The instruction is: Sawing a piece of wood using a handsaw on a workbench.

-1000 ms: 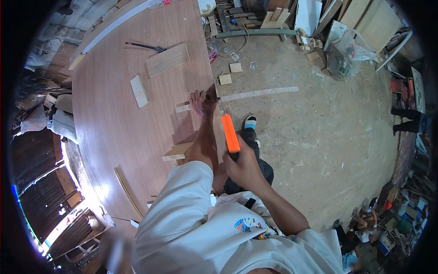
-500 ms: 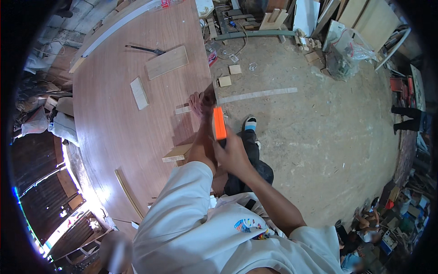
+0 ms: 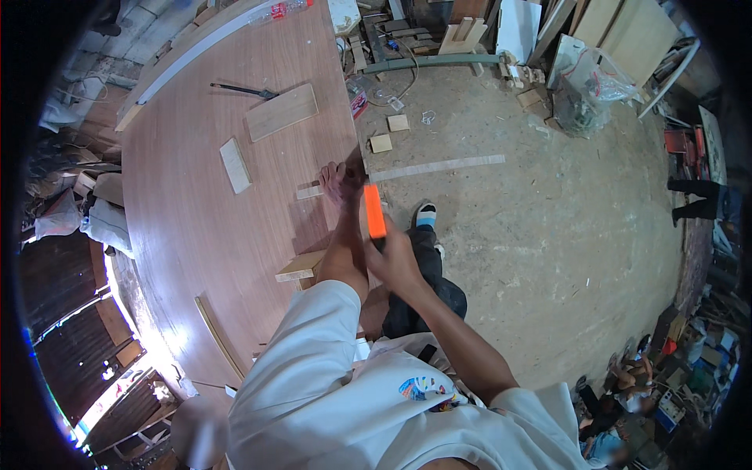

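Can see at far L grey-white sacks [image 3: 108, 225], w/ dark corrugated sheets [image 3: 63, 270] lower down. Next, moving R, reach brown wood-grain tabletop [image 3: 176, 251], lit to a glare nr its lower L side. On it, find thin wooden batten [image 3: 218, 337] toward the lower part, then sm. pale slat [image 3: 234, 165], then dark thin tool [image 3: 244, 92] w/ its R end just beside larger pale board [image 3: 282, 112]; nr top edge, also spot clear bottle [image 3: 282, 11] w/ red on it. Below, just L of the forearm, note wooden block [image 3: 301, 267]. Holding down pale strip [image 3: 439, 166] w/ L hand [image 3: 342, 185] at table's R edge, fingers curled over it; can see strip's short end on table L of hand, long end running out R above floor [image 3: 533, 290]. Just below that, at the edge, gripping orange-handled tool [image 3: 375, 211] in R hand [image 3: 392, 254], fist closed; can't make out tool's far end clearly nr L hand. On floor beyond, see two sm. wood squares [image 3: 381, 143], then sock-clad foot [image 3: 425, 215]. Farther R, find clear plastic bag [image 3: 583, 106] by leaning boards [image 3: 634, 39], then at far R another person's dark-clad legs [image 3: 695, 200].
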`<state>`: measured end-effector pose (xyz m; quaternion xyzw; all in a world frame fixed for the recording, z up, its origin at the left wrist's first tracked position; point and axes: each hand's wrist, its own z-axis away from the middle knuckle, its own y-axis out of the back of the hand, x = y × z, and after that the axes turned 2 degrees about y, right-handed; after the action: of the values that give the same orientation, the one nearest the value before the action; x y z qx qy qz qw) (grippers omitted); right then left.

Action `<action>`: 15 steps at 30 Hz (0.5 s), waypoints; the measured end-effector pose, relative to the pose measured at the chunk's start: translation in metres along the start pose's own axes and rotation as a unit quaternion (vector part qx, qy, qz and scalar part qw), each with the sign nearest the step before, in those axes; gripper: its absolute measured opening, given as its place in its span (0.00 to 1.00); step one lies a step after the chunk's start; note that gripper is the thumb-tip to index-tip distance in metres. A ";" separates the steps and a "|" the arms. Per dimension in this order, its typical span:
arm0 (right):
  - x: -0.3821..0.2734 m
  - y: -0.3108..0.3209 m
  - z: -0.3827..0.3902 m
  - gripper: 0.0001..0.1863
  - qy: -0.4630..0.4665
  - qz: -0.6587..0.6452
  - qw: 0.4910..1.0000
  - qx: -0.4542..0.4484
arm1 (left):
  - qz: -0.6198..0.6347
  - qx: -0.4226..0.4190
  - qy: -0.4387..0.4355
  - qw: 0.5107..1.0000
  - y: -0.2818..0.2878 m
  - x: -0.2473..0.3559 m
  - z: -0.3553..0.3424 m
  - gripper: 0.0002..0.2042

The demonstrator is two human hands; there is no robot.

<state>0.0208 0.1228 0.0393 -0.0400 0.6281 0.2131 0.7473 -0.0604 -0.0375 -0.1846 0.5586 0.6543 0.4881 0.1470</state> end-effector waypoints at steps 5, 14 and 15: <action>-0.063 0.037 0.061 0.20 -0.032 -0.073 0.996 -0.025 | 0.017 -0.013 0.024 0.999 0.005 0.006 0.007 0.07; 0.014 0.005 -0.028 0.16 -0.035 0.059 0.998 -0.007 | 0.015 -0.014 -0.005 1.000 0.001 0.012 0.008 0.07; 0.011 0.000 -0.019 0.16 -0.037 0.054 0.998 -0.010 | 0.010 -0.017 -0.005 1.000 0.005 0.005 0.009 0.08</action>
<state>0.0046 0.1193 0.0246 -0.0056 0.5993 0.2614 0.7567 -0.0528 -0.0295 -0.1830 0.5653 0.6393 0.4978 0.1549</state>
